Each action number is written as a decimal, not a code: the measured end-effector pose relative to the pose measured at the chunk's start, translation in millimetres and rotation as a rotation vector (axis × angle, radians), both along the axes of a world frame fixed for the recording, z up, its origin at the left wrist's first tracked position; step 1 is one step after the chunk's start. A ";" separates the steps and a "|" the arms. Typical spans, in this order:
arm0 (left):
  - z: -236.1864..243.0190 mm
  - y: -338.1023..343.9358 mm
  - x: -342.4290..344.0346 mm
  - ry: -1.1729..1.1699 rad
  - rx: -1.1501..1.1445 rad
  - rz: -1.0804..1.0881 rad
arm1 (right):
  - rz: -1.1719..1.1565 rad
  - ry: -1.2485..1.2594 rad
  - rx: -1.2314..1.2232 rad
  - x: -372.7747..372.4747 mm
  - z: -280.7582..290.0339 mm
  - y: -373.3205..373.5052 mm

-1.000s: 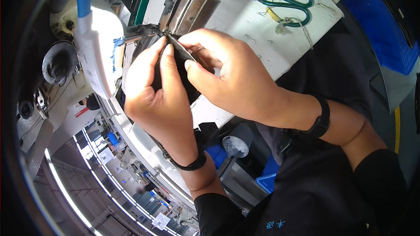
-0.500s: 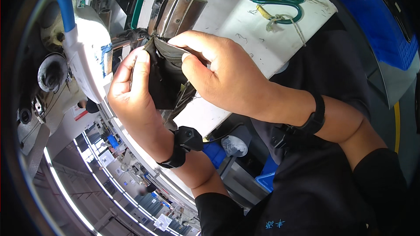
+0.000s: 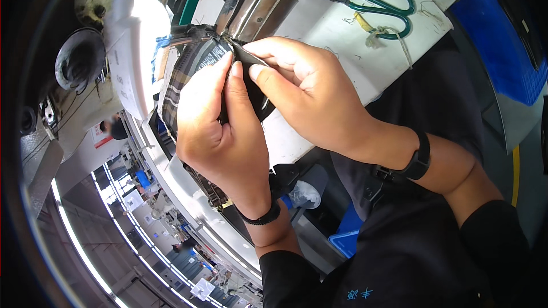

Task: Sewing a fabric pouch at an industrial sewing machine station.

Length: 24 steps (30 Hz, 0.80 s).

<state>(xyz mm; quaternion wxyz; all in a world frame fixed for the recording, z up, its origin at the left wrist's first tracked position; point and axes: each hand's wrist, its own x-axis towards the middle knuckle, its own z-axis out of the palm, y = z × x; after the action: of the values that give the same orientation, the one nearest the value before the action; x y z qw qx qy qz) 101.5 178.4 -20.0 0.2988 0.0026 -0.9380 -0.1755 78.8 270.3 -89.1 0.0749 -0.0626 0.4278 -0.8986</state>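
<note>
Both my hands hold a piece of dark fabric [image 3: 254, 100] with a plaid lining [image 3: 178, 80] at the sewing machine's metal plate [image 3: 257, 5]. My left hand [image 3: 220, 131] wraps over the fabric from the left, fingers pressed on a small printed label [image 3: 212, 57]. My right hand [image 3: 308, 94] pinches the fabric's folded top edge between thumb and forefinger, close to the needle area. Most of the fabric is hidden under my hands.
Green-handled scissors [image 3: 379, 5] with yellow wrapping lie on the white table [image 3: 342, 51] at the upper right. The white sewing machine body [image 3: 128, 40] and its handwheel [image 3: 77, 60] stand at left. A blue bin [image 3: 502, 34] sits at far right.
My left hand has shifted down and right over the fabric, its fingertips now meeting my right hand's at the folded edge. The view has shifted slightly.
</note>
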 end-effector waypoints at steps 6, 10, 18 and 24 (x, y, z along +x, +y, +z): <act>0.3 -8.1 -3.9 -0.024 0.027 -0.009 | 0.101 -0.018 0.080 -2.7 2.1 5.6; 1.1 -9.4 -13.8 -0.016 -0.039 -0.069 | 0.067 -0.019 0.114 -6.6 3.9 7.5; 1.2 -19.2 -6.1 -0.098 -0.112 -0.144 | -0.118 0.233 0.498 -3.6 10.3 6.3; 2.5 -23.0 0.1 -0.139 -0.259 -0.216 | -0.440 0.439 0.602 -5.7 -9.9 5.3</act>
<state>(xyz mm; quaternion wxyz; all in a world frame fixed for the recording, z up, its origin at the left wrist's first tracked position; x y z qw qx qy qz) 101.6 155.4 -17.5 0.2107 -0.1246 -0.9660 -0.0834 73.1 275.7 -99.1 -0.1961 -0.1349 0.6799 -0.6935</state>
